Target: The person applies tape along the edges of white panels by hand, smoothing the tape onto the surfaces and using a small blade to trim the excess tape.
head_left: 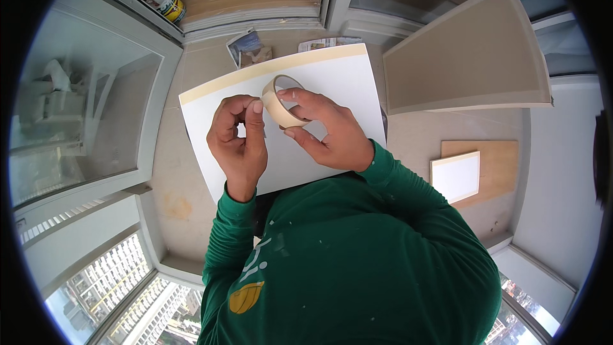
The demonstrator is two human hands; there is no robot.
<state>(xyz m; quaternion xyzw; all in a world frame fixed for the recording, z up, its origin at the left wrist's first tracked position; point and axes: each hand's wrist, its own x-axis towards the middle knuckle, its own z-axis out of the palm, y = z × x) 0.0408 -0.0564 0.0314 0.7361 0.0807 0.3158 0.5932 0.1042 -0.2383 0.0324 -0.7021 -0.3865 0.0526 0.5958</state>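
1. The right hand (332, 128) grips a cream-coloured, ring-shaped roll of tape (276, 112), fingers inside the ring, thumb below it.
2. That roll is above the middle of a large white rectangular board (294, 169), whose far edge bears a flat cream strip (223, 81).
3. The left hand (239, 147) has thumb and forefinger brought together just beside the roll's left side; whether they pinch the tape's end, I cannot tell.
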